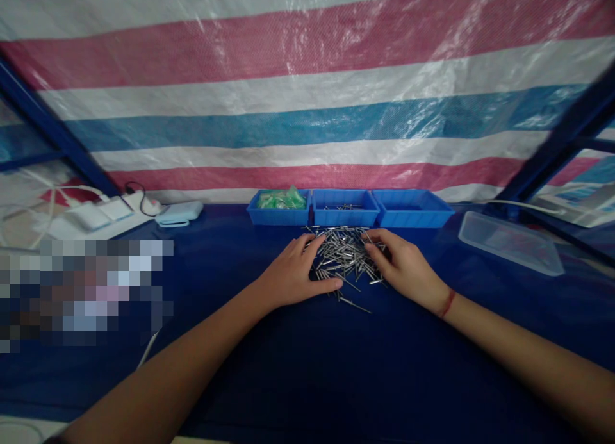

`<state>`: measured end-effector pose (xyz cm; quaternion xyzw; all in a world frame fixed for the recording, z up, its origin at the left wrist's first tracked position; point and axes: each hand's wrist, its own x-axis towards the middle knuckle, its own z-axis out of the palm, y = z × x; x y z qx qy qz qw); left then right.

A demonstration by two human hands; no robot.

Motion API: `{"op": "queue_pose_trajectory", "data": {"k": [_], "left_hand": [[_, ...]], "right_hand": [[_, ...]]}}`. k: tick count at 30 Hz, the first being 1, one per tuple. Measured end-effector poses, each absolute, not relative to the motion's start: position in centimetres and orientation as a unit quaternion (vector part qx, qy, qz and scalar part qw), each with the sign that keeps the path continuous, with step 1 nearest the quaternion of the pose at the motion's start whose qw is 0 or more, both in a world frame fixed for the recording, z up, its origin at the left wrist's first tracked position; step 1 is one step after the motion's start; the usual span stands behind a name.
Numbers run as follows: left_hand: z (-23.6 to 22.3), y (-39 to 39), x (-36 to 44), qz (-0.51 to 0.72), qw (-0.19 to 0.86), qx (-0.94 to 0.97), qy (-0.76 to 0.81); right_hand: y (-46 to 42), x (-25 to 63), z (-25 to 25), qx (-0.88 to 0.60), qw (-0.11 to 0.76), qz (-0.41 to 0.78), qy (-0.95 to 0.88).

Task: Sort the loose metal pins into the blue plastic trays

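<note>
A loose pile of silvery blind rivets (343, 252) lies on the dark blue tabletop, each with a long thin pin. My left hand (298, 271) rests at the left side of the pile, fingers spread and thumb stretched over the nearest rivets. On the right side, my right hand (401, 261) has thumb and forefinger brought close together at the pile's upper right edge, with what looks like one thin rivet between the tips. Its other fingers are partly hidden behind the hand. A single rivet (355, 304) lies apart, nearer to me.
Behind the pile stand three blue bins: the left bin (252, 212) with a green plastic bag (283, 199), the middle bin (344, 218) with some rivets, and the right bin (416, 220). A clear plastic lid (509, 242) lies right; a power strip (96, 220) lies left.
</note>
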<state>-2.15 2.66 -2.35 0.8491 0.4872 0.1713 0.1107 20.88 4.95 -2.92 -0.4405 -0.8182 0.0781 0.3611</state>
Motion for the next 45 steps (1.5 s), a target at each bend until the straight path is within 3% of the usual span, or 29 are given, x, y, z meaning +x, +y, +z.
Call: {"op": "queue_pose_trajectory", "data": {"k": [12,25,37,45], "left_hand": [[-2.4,2.7,-1.6,0.26,0.083,0.842,0.464],[-2.4,3.3,-1.6,0.285,0.037,0.835,0.469],[-2.6,3.4,-1.7,0.277,0.023,0.838,0.47],[-2.2,3.0,-1.4,0.26,0.045,0.832,0.487]], "right_hand": [[5.4,21.1,-3.0,-0.47,0.41,0.166,-0.764],[4.8,21.1,-2.2,-0.483,0.407,0.023,-0.775],[3.0,20.6,-0.6,-0.441,0.242,-0.043,-0.863],[2.9,20.2,-1.2,-0.454,0.252,-0.011,-0.855]]}}
